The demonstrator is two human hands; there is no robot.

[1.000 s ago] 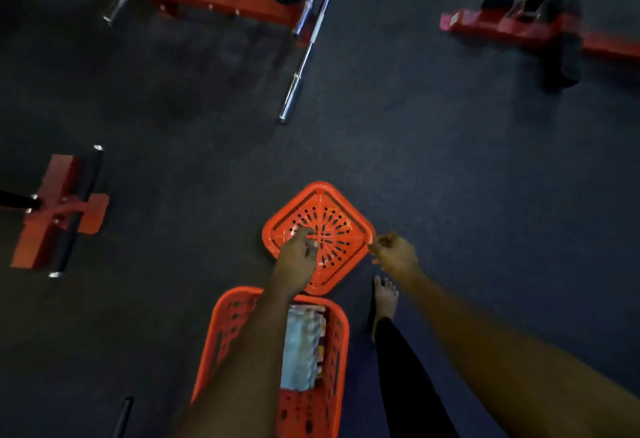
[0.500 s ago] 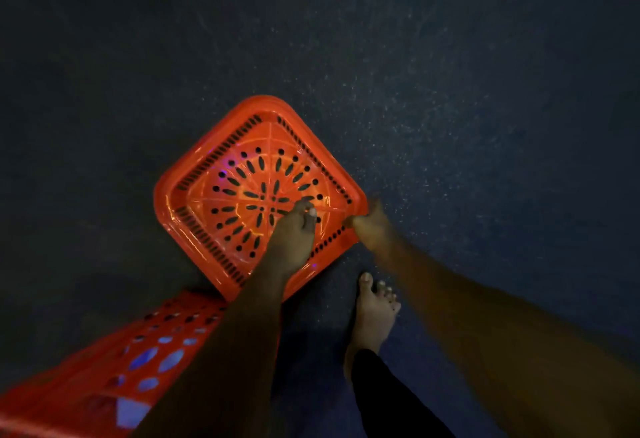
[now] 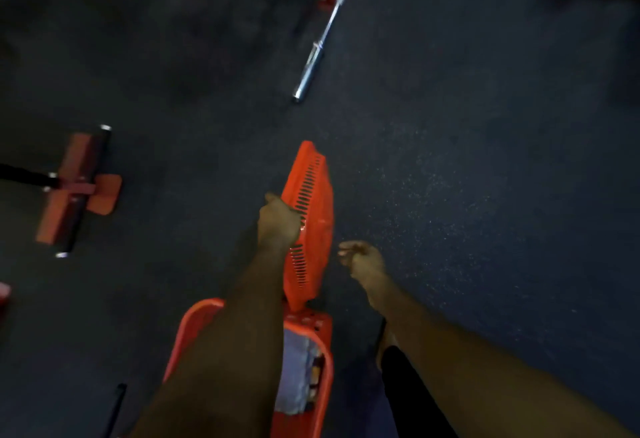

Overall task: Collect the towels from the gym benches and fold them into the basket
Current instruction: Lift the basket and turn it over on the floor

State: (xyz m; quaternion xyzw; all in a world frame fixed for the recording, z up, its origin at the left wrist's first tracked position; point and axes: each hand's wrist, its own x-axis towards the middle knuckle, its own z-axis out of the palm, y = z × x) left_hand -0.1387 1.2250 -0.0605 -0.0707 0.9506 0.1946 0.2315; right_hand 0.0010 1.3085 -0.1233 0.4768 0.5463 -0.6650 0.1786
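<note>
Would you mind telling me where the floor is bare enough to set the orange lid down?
The widest bare floor lies right of the lid, which the left hand holds on edge; the right hand hangs empty beside it. A smaller patch sits between the red bench foot and the lid. It is crowded near the barbell and around the basket with towels.

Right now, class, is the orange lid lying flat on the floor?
No: the left hand holds the orange lid tipped up on edge above the basket.

Left hand (image 3: 278,221) gripping (right hand (image 3: 363,259) loose)
</note>
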